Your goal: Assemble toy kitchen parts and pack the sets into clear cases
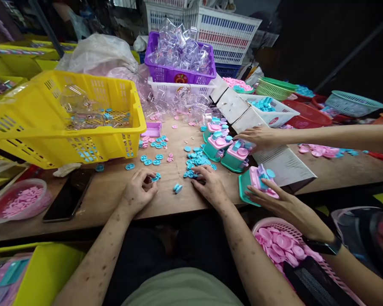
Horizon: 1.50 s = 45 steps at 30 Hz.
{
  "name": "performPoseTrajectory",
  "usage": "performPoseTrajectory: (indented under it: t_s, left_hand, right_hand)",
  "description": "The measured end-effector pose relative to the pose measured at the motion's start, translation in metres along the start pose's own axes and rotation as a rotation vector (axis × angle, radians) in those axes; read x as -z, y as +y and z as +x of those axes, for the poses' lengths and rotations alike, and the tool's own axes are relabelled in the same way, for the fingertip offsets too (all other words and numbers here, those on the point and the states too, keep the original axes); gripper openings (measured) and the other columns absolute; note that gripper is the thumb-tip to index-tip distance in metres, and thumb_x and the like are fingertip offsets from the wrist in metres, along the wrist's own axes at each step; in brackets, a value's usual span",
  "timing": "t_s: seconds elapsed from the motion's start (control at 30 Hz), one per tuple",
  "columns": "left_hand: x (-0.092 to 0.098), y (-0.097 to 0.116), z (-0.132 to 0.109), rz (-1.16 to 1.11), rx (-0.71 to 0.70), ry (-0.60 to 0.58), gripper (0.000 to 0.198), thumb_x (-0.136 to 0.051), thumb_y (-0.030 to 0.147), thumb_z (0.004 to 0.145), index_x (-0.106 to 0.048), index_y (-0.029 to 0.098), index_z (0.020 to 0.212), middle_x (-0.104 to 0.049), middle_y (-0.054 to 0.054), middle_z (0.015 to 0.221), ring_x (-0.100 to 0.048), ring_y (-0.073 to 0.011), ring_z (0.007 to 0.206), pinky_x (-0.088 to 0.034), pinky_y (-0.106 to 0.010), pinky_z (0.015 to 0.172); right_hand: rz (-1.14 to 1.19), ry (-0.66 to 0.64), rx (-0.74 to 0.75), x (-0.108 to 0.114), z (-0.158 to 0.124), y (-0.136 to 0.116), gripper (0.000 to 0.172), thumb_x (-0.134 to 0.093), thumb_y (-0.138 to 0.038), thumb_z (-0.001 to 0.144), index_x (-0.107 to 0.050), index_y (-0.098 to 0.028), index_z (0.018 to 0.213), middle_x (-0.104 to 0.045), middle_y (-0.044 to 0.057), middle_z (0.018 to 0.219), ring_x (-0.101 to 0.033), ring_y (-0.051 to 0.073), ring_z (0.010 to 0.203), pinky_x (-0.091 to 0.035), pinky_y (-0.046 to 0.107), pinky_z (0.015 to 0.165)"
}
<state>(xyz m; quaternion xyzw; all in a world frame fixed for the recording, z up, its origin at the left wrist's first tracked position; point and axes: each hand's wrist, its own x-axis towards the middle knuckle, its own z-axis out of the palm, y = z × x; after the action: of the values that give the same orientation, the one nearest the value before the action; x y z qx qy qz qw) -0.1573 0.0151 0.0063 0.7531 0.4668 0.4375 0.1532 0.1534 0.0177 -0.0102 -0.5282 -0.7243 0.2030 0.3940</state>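
A tilted yellow crate with slotted walls held clear plastic shells and a few blue pieces. Behind it, a purple basket heaped with clear moulded shells sat on top of a white basket. At the left edge a round bowl held pink discs, and a pink basket at the lower right was full of larger glossy pink discs. Further right, a white tub carried blue parts, with green, red and teal mesh baskets beyond it.

The left hand lay on the tabletop, its fingers pinched around a small blue disc. The right hand was pressed onto the near edge of a loose heap of blue discs in the middle of the board. Its fingers were curled down, and whether they gripped anything could not be told.

To the right, a co-worker's hand touched a cluster of teal boxes with pink lids, and their other hand held one such box at the tabletop's edge. A dark phone lay flat near the bowl.

The tabletop was plain brown board, scattered with blue and pink discs. The room behind was dim and crowded with stacked crates.
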Motion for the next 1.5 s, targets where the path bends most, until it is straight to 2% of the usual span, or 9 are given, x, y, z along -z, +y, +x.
performPoseTrajectory:
  t_s: [0.23,0.6,0.73,0.83,1.03,1.13,1.27,1.37,1.5]
  left_hand:
    - [0.001,-0.006,-0.002,-0.068,0.043,0.019,0.022,-0.067,0.034,0.103,-0.073,0.025,0.121,-0.078,-0.006,0.116,-0.076,-0.0232,0.103,-0.068,-0.039,0.096]
    - [0.001,-0.003,-0.001,-0.157,0.055,0.032,0.019,-0.069,0.034,0.103,-0.079,0.024,0.116,-0.080,-0.006,0.113,-0.077,-0.0229,0.106,-0.068,-0.039,0.100]
    - [-0.001,-0.007,-0.005,-0.181,0.096,0.029,0.020,-0.070,0.032,0.101,-0.077,0.023,0.117,-0.081,-0.006,0.114,-0.078,-0.0228,0.105,-0.068,-0.040,0.101]
    - [0.001,-0.002,-0.004,-0.167,0.052,0.031,0.016,-0.071,0.030,0.102,-0.077,0.023,0.115,-0.080,-0.005,0.111,-0.076,-0.0207,0.097,-0.067,-0.036,0.093]
    - [-0.015,0.036,-0.002,-0.180,-0.095,-0.092,0.032,-0.063,0.024,0.109,-0.075,0.026,0.138,-0.074,-0.008,0.119,-0.073,-0.0204,0.101,-0.067,-0.033,0.088]
    - [-0.030,0.047,-0.002,-0.208,-0.109,-0.128,0.028,-0.063,0.020,0.108,-0.076,0.023,0.133,-0.074,-0.008,0.118,-0.072,-0.0189,0.095,-0.066,-0.031,0.083]
    - [-0.033,0.045,-0.001,-0.195,-0.069,-0.139,0.029,-0.066,0.016,0.104,-0.076,0.021,0.131,-0.076,-0.007,0.116,-0.070,-0.0160,0.082,-0.066,-0.033,0.086]
    - [-0.025,0.039,-0.002,-0.182,-0.092,-0.134,0.028,-0.066,0.014,0.104,-0.076,0.020,0.130,-0.079,-0.008,0.118,-0.074,-0.0179,0.091,-0.066,-0.034,0.092]
    - [-0.017,0.035,-0.008,-0.198,-0.125,-0.098,0.023,-0.067,0.017,0.106,-0.076,0.019,0.126,-0.079,-0.007,0.116,-0.077,-0.0190,0.100,-0.067,-0.029,0.087]
  right_hand:
    - [0.073,0.049,-0.067,0.007,0.002,-0.003,0.033,-0.068,-0.042,0.103,-0.078,-0.022,0.127,-0.079,0.011,0.119,-0.079,0.024,0.099,-0.069,0.039,0.086]
    - [0.172,0.038,-0.098,0.025,-0.006,-0.028,0.029,-0.073,-0.049,0.101,-0.081,-0.024,0.113,-0.076,0.008,0.110,-0.074,0.020,0.085,-0.061,0.034,0.075]
    - [0.364,-0.017,-0.248,0.024,-0.012,-0.031,0.046,-0.092,-0.059,0.086,-0.074,-0.023,0.108,-0.070,0.002,0.086,-0.069,0.018,0.076,-0.056,0.029,0.065]
    - [0.432,-0.004,-0.319,0.023,-0.013,-0.030,0.054,-0.092,-0.067,0.084,-0.072,-0.023,0.109,-0.070,0.000,0.081,-0.070,0.018,0.072,-0.059,0.031,0.067]
    - [0.359,0.020,-0.322,0.022,-0.002,-0.032,0.055,-0.092,-0.069,0.083,-0.077,-0.020,0.101,-0.077,0.005,0.084,-0.075,0.021,0.075,-0.061,0.033,0.069]
    - [0.330,-0.033,-0.344,0.018,0.006,-0.034,0.055,-0.087,-0.072,0.086,-0.077,-0.020,0.100,-0.077,0.006,0.083,-0.075,0.022,0.072,-0.060,0.032,0.064]
    - [0.247,-0.079,-0.315,0.009,0.015,-0.032,0.052,-0.080,-0.072,0.090,-0.076,-0.022,0.102,-0.078,0.005,0.085,-0.075,0.021,0.072,-0.059,0.033,0.067]
    - [0.205,-0.098,-0.292,0.004,0.016,-0.028,0.047,-0.080,-0.069,0.091,-0.076,-0.023,0.100,-0.078,0.004,0.085,-0.072,0.021,0.074,-0.057,0.033,0.070]
    - [0.258,-0.140,-0.310,0.003,0.014,-0.029,0.050,-0.079,-0.072,0.091,-0.076,-0.024,0.101,-0.077,0.003,0.083,-0.070,0.020,0.071,-0.056,0.033,0.067]
